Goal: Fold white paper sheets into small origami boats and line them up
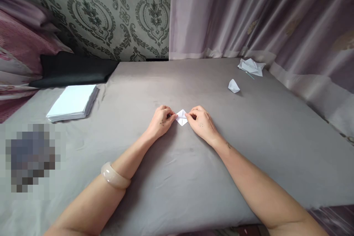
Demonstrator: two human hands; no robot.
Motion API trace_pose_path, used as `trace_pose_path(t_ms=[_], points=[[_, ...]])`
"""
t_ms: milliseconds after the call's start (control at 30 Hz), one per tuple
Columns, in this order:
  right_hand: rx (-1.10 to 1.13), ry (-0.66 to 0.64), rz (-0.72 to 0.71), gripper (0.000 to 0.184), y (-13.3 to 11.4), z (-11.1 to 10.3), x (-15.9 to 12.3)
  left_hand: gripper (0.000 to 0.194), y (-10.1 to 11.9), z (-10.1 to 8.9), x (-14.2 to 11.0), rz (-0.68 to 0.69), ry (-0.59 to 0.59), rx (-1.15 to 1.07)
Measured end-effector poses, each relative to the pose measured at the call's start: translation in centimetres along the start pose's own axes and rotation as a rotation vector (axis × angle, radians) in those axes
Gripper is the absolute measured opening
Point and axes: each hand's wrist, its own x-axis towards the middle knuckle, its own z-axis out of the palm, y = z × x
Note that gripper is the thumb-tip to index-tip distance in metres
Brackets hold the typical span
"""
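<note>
Paper [182, 122], folded to a diamond: my left hand [162, 118] pinches its left corner, my right hand [201, 121] its right, over the grey cloth [179, 184]; white sheet stack [73, 99] lies well apart, leftward.

Soft shadows, stretched wide-angle edges.

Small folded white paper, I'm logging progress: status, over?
Left hand, right hand: grip at opposite corners. Small folded white paper: diamond outline, between them. Separate white folded paper piece: farther right, clear of both hands.
</note>
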Motion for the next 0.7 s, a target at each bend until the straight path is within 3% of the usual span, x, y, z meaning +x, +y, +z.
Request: trace_pose_path(t_ms=[267, 700], points=[[-0.017, 0.007, 0.044, 0.023, 0.0, 0.2, 0.3, 0.015, 0.1, 0.4, 0.3, -0.035, 0.028, 0.012], [-0.143, -0.034, 0.045, 0.024, 0.0, 0.2, 0.5, 0.017, -0.6, 1.2, 0.3, 0.030, 0.067, 0.085]])
